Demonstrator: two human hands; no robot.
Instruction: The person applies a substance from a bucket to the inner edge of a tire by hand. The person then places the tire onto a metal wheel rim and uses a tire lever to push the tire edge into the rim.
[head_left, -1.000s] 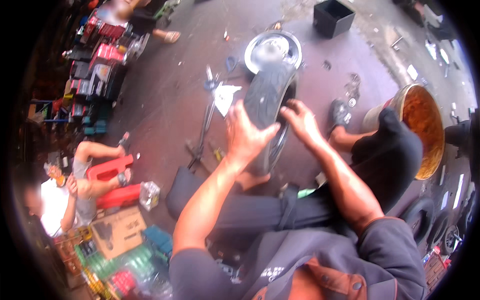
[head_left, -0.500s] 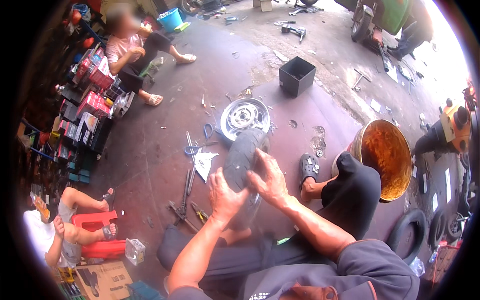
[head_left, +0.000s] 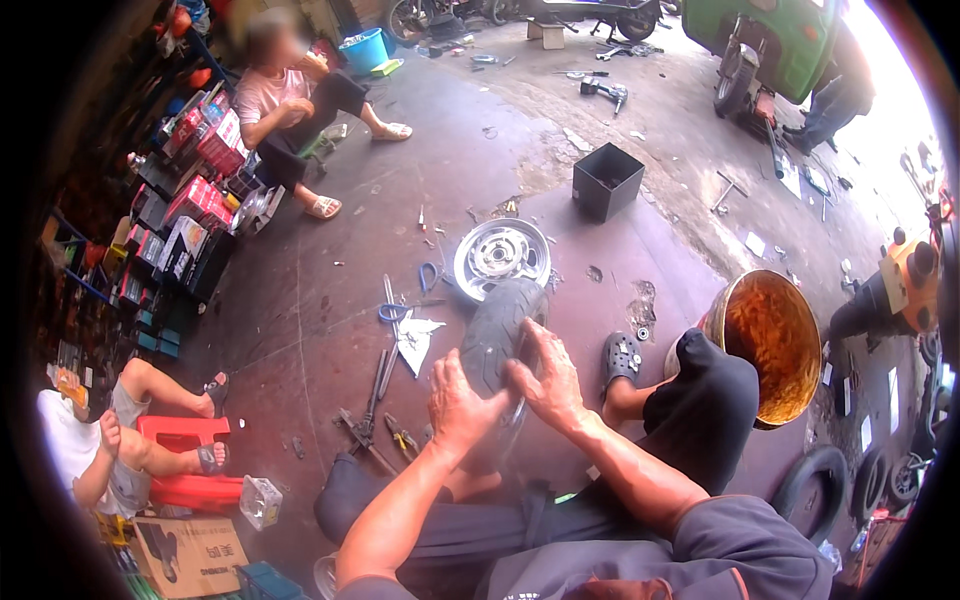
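Note:
A black tyre [head_left: 492,318] stands upright between my legs, its lower part blurred. My left hand [head_left: 462,405] holds it from the left, fingers along the side and thumb across toward the right hand. My right hand [head_left: 548,385] grips its right side, thumb near the tread and fingers bent. Just beyond the tyre a silver wheel rim [head_left: 475,262] lies on the floor. To the left lie a white cloth [head_left: 416,345], blue-handled scissors [head_left: 393,312], long metal tools [head_left: 376,390] and pliers [head_left: 402,436].
A black box [head_left: 607,183] stands ahead, a rusty-lined bucket [head_left: 765,345] beside my right leg, loose tyres [head_left: 808,478] at lower right. A seated person [head_left: 280,110] is at upper left, another [head_left: 85,450] by a red stool [head_left: 185,430] at lower left. A green vehicle [head_left: 780,40] stands behind.
The view has tilted up, showing more floor and people ahead. Both my hands stay on the tyre; the right hand's thumb has come over toward the left thumb.

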